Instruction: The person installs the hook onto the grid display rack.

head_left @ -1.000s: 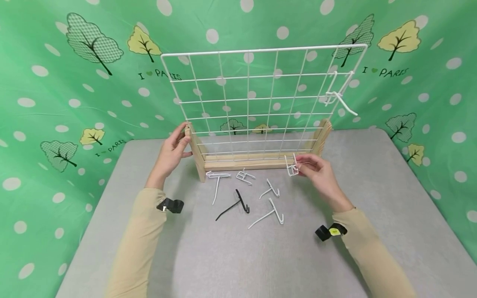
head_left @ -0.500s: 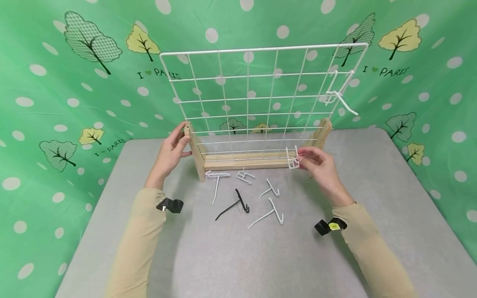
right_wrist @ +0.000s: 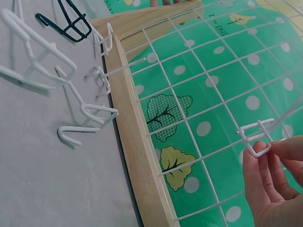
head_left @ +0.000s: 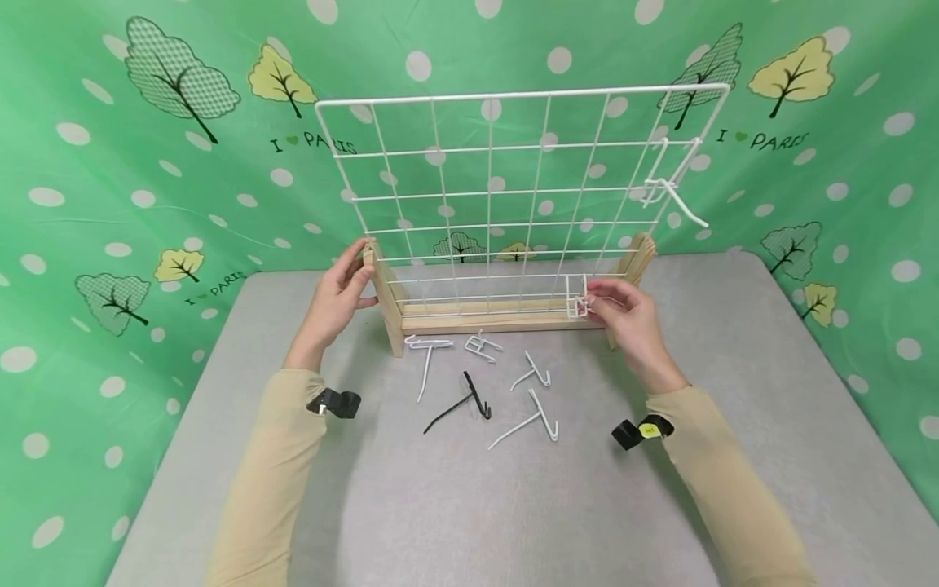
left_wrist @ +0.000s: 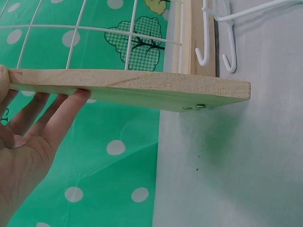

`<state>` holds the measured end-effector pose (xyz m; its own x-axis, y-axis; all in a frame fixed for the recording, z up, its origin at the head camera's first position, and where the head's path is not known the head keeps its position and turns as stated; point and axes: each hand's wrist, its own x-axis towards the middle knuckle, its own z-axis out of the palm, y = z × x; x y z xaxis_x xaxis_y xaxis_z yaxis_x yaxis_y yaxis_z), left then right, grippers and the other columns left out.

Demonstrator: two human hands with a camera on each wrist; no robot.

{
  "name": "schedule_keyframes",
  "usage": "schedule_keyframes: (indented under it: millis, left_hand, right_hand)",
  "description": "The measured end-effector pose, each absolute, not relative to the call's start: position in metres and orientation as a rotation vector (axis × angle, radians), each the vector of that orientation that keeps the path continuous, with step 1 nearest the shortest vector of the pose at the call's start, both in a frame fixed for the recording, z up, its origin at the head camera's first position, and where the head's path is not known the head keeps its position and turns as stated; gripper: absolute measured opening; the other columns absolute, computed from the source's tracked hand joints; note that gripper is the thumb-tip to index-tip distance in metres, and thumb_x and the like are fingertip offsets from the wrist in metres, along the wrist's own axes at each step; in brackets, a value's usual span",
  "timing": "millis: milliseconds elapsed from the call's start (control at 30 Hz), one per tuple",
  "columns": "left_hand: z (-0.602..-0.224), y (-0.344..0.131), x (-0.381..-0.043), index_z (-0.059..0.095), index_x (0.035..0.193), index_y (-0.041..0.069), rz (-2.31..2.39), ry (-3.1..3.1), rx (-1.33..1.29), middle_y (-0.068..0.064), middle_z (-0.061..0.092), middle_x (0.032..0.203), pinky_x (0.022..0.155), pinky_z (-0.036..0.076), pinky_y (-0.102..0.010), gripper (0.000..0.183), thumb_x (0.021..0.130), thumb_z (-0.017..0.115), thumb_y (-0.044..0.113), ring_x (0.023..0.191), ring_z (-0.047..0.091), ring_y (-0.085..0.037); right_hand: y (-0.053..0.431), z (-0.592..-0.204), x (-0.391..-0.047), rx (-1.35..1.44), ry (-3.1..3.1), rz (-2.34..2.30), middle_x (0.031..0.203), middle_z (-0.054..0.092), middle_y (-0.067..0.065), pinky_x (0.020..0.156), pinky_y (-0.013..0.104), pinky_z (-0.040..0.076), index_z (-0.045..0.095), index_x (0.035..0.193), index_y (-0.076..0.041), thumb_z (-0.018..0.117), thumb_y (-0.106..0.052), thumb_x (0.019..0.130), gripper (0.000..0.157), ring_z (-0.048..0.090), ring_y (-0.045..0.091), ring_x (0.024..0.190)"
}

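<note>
At wire grid (head_left: 489,193), right hand (head_left: 632,326) pinching white hook (right_wrist: 256,125), now higher, left hand (head_left: 332,308) gripping wooden upright (left_wrist: 137,82)

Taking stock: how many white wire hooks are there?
6: four hooks on the grey table, two by the wooden base, two nearer the camera; one hanging on the white wire grid; one in the right hand.

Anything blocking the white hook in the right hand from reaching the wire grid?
Nothing visible stands between the white hook in the right hand and the wire grid. The loose hooks lie below on the table; the hung hook is higher up.
</note>
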<state>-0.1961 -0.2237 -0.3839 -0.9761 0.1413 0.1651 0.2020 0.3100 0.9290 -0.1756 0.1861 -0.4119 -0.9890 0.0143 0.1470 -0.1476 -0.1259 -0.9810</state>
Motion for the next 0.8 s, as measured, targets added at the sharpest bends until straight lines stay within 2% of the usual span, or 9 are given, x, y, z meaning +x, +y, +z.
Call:
schedule_keyframes:
  millis: [267, 433, 633, 800]
  left_hand:
    - [-0.383, -0.223, -0.196, 0.023, 0.154, 0.011, -1.796, -2.49, -0.332, -0.02, 0.028, 0.153, 0.086, 0.053, -0.054, 0.053, 0.105, 0.042, 0.015, 0.133, 0.037, -0.038]
    - [-0.383, -0.223, -0.196, 0.024, 0.154, 0.01, -1.792, -2.485, -0.34, -0.021, 0.029, 0.152, 0.086, 0.053, -0.053, 0.053, 0.105, 0.043, 0.017, 0.133, 0.037, -0.038]
    - [-0.384, -0.224, -0.196, 0.025, 0.154, 0.012, -1.767, -2.496, -0.346, -0.022, 0.03, 0.152, 0.086, 0.054, -0.051, 0.053, 0.105, 0.043, 0.021, 0.132, 0.038, -0.039]
    - [-0.385, -0.225, -0.196, 0.025, 0.154, 0.013, -1.744, -2.506, -0.349, -0.022, 0.031, 0.151, 0.085, 0.055, -0.049, 0.053, 0.105, 0.043, 0.022, 0.132, 0.039, -0.039]
  right_hand:
    - [0.182, -0.417, -0.184, 0.099, -1.937, 2.3, 0.092, 0.064, 0.01, 0.073, 0.027, 0.06, 0.057, 0.112, 0.016, 0.057, 0.014, 0.089, 0.023, 0.067, 0.014, 0.08]
    - [0.179, -0.419, -0.19, 0.062, -1.914, 2.279, 0.094, 0.062, 0.016, 0.075, 0.029, 0.06, 0.055, 0.114, 0.018, 0.057, 0.014, 0.09, 0.024, 0.067, 0.015, 0.08]
    - [0.177, -0.422, -0.193, 0.002, -1.901, 2.268, 0.09, 0.063, 0.009, 0.074, 0.026, 0.06, 0.055, 0.114, 0.019, 0.056, 0.014, 0.09, 0.025, 0.067, 0.017, 0.081]
    - [0.177, -0.425, -0.196, -0.015, -1.878, 2.28, 0.09, 0.064, 0.011, 0.072, 0.024, 0.059, 0.052, 0.116, 0.022, 0.057, 0.014, 0.09, 0.028, 0.067, 0.015, 0.079]
